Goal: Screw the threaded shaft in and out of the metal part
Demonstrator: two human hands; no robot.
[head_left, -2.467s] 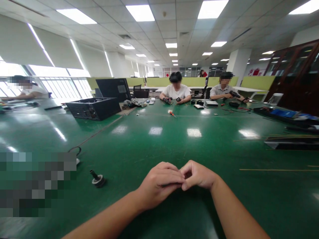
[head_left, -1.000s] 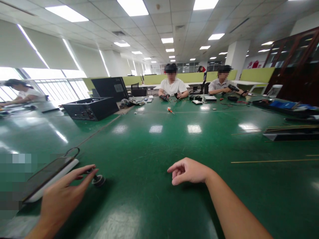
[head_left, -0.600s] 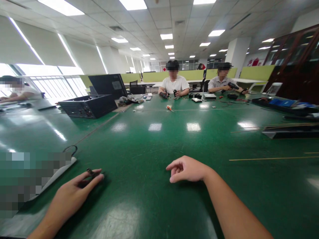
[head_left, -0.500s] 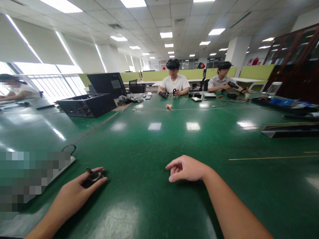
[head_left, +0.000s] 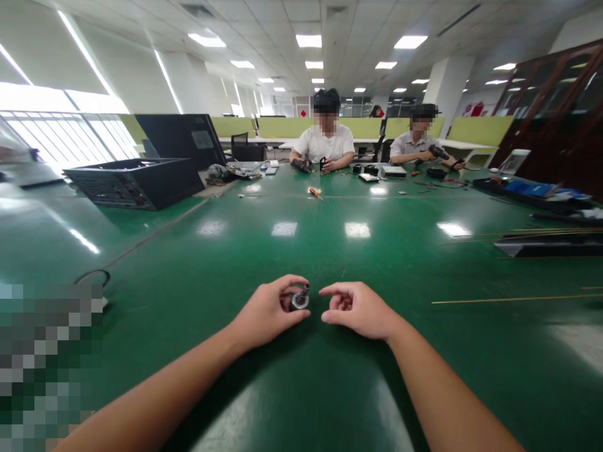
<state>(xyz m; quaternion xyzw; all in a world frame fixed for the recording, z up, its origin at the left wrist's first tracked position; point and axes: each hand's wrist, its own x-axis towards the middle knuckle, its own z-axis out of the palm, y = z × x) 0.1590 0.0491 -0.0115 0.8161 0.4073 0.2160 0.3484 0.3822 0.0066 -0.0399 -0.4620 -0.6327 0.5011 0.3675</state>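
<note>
A small round metal part with a short upright stem (head_left: 300,300) sits between the thumb and fingers of my left hand (head_left: 266,314), near the middle of the green table (head_left: 292,383). My left fingers curl round its far side and the thumb lies along its near side; the palm side of the part is hidden. Just right of it, my right hand (head_left: 358,311) holds nothing. Its index finger and thumb point toward the part with a gap between them, and the other fingers are curled in. The two hands are a short way apart.
An open black computer case (head_left: 141,182) stands at the far left. An orange screwdriver (head_left: 315,193) lies ahead. Thin brass rods (head_left: 499,299) and a black tray with blue items (head_left: 532,189) are on the right. Two people (head_left: 325,144) work across the table.
My left hand has brought the metal part from the left to the middle, close to my right hand. My right hand has hardly moved. The view has shifted slightly.
</note>
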